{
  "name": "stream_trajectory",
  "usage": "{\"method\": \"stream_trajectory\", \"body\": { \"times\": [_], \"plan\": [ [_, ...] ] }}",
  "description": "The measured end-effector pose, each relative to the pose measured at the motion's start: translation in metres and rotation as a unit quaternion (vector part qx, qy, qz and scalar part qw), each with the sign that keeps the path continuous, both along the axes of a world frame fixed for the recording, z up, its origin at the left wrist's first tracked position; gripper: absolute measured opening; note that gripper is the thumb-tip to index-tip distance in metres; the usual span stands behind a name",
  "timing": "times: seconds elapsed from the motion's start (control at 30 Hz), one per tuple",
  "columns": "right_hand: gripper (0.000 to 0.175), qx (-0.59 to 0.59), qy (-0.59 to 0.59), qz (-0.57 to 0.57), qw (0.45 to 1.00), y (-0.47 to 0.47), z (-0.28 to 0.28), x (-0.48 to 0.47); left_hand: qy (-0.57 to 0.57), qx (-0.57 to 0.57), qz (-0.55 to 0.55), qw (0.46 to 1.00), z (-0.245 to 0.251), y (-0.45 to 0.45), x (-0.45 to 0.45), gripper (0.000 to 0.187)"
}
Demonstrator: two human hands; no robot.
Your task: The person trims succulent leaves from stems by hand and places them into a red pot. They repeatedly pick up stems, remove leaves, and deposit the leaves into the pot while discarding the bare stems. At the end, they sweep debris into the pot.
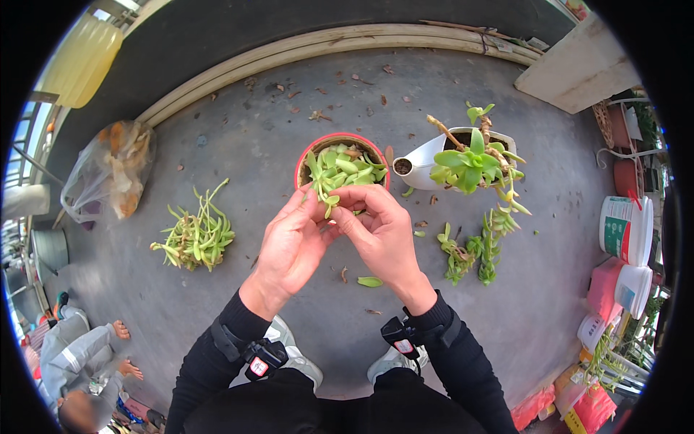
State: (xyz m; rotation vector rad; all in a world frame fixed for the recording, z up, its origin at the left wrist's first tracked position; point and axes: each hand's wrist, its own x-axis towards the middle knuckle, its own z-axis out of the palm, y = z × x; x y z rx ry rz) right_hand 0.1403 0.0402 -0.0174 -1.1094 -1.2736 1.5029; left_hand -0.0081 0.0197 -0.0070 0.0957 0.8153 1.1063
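Note:
A green succulent cutting (322, 183) is pinched between the fingers of my left hand (282, 247). My right hand (382, 238) meets it there, thumb and forefinger closed at the cutting's small lower leaves (331, 205). Partly hidden by the fingertips, the lower end of the stem is hard to make out. Just beyond both hands stands a round pot with a red rim (341, 135), heaped with loose succulent leaves (349, 165). One detached leaf (370, 281) lies on the grey floor below my right hand.
Left lie a pile of succulent cuttings (198, 238) and a plastic bag (116, 168). A white planter (422, 157) holds a branching succulent (471, 163); more cuttings (488, 249) lie below. Buckets (626, 228) line the right edge. Another person (81, 352) is at lower left.

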Motion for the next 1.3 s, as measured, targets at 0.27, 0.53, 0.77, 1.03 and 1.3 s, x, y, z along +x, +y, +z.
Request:
{"method": "stream_trajectory", "body": {
  "times": [0.27,0.53,0.77,1.03,1.3],
  "plan": [
    [0.023,-0.253,0.216,0.061,0.941,0.010,0.007,0.023,0.125,0.134,-0.077,0.980,0.016,0.014,-0.016,0.032],
    [0.018,-0.112,-0.070,0.091,0.987,0.019,0.012,0.028,0.314,0.158,-0.167,0.921,0.014,0.014,-0.029,0.024],
    [0.020,-0.114,0.010,0.017,0.993,0.017,0.007,0.024,0.321,0.174,-0.141,0.920,0.014,0.019,-0.033,0.022],
    [0.032,-0.086,0.107,0.011,0.990,0.010,-0.003,0.012,0.387,0.159,-0.128,0.899,0.005,0.016,-0.018,0.019],
    [0.012,-0.001,-0.052,0.000,0.999,0.010,-0.010,0.021,0.475,0.219,-0.198,0.829,0.003,0.026,-0.025,0.009]
  ]
}}
